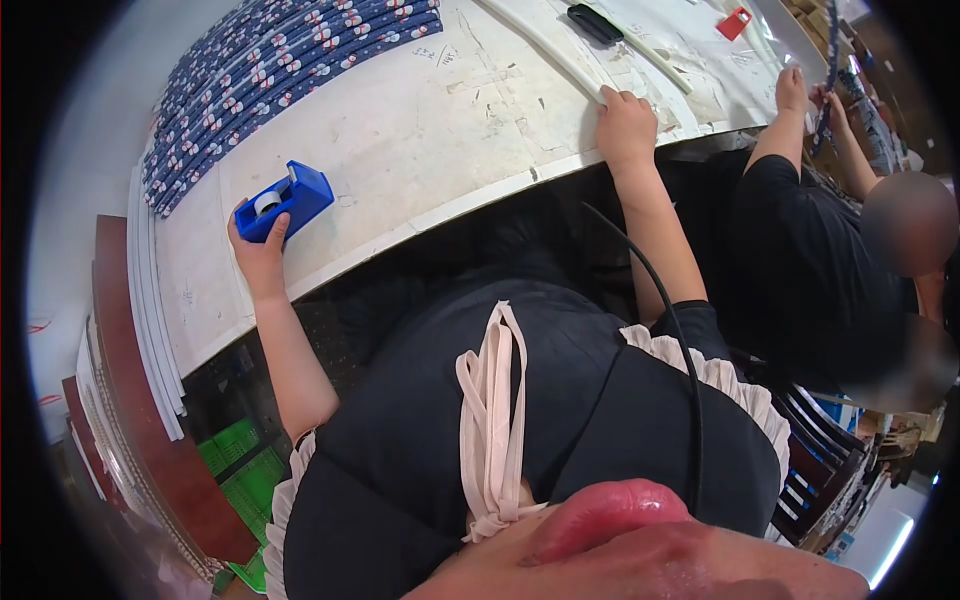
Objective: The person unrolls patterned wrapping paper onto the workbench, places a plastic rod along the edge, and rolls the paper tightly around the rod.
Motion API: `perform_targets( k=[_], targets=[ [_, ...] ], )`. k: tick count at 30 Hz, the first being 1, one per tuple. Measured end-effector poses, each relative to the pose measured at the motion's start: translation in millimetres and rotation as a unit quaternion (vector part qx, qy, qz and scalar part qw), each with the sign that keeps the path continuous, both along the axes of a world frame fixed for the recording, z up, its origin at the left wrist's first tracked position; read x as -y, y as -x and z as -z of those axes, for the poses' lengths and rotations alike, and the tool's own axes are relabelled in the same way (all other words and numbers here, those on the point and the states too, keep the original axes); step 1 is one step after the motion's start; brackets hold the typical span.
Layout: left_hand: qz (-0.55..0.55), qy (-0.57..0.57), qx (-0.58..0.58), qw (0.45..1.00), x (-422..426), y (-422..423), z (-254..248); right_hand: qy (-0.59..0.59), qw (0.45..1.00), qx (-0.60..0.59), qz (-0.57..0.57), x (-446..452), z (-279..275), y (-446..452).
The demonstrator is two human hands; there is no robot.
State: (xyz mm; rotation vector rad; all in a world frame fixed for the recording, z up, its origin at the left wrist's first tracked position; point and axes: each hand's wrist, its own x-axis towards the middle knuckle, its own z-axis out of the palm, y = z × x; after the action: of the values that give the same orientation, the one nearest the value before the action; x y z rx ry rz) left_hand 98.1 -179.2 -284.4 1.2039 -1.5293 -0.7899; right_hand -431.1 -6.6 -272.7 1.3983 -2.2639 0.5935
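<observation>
- Gripping the blue tape dispenser [314, 196], the left hand [258, 264] has its thumb against the near side and its fingers wrapped round the outer end, partly hidden by the body. The dispenser is over the left part of the bench [400, 135], near the front edge; whether its base bears on the surface, I cannot tell.
- At the front edge, the right hand [627, 132] has its fingers bent and close together over the near end of a long white tube [548, 46]. Whether they pinch it or only press on it, I cannot tell.
- A tape roll [267, 203] sits in the dispenser. Should the thumb ride up onto it, the roll could bind or lift out; a loose hold could let the whole dispenser tip over the edge.
- The tube looks smooth and slim, so uneven pressure at its end could make it roll or swing towards the black tool [596, 23] and the pale strip [655, 58] beyond.
- Patterned navy rolls [300, 60] lie side by side at the far left; a careless sweep of the dispenser could knock them out of line.
- A co-worker's hand [791, 92] is also near, so a swinging tube might catch it.
</observation>
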Motion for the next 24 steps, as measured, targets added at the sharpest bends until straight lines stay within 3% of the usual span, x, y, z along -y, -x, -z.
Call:
perform_targets(
  k=[2, 4, 5, 6, 8, 10, 12, 13, 14, 16, 18, 20, 22, 24],
  targets=[
    [-0.003, -0.004, -0.004, 1.0, -1, 1, -1, -0.016, 1.0, -0.015, 0.019, -5, -4, -8],
    [-0.009, 0.01, 0.022, 1.0, -2, 2, -3, 0.145, 0.985, 0.004, -0.089, -15, -9, -29],
    [-0.013, 0.011, 0.019, 1.0, -2, 3, -5, 0.175, 0.964, 0.104, -0.17, -23, -8, -41],
    [-0.013, 0.008, 0.028, 0.999, -4, 4, -8, 0.2, 0.925, 0.203, -0.25, -35, -6, -54],
    [-0.024, 0.004, 0.03, 0.999, -5, 3, -7, 0.123, 0.81, 0.488, -0.301, -69, -10, -85],
    [-0.006, 0.004, 0.013, 1.0, -2, 2, -5, 0.067, 0.594, 0.661, -0.453, -90, 15, -88],
    [-0.027, 0.008, 0.024, 0.999, -2, 1, -5, 0.019, 0.57, 0.691, -0.444, -110, 27, -88],
    [-0.02, 0.012, 0.028, 0.999, -2, 1, -6, 0.035, 0.673, 0.595, -0.439, -112, 35, -87],
    [-0.012, 0.016, 0.031, 0.999, -3, 2, -8, 0.027, 0.67, 0.593, -0.445, -114, 36, -83],
    [-0.021, 0.012, 0.036, 0.999, -7, 4, -13, 0.012, 0.85, 0.328, -0.412, -121, 40, -76],
    [-0.013, 0.007, 0.028, 0.999, -7, 4, -14, 0.034, 0.845, 0.368, -0.387, -128, 50, -80],
    [-0.014, 0.003, 0.021, 1.0, -7, 4, -14, -0.052, 0.81, 0.528, -0.25, -138, 63, -78],
    [-0.005, 0.012, 0.018, 1.0, -6, 3, -13, -0.049, 0.811, 0.517, -0.268, -143, 66, -75],
    [-0.011, 0.008, 0.029, 0.999, -7, 3, -15, -0.127, 0.835, 0.406, -0.349, -148, 53, -71]
  ],
)
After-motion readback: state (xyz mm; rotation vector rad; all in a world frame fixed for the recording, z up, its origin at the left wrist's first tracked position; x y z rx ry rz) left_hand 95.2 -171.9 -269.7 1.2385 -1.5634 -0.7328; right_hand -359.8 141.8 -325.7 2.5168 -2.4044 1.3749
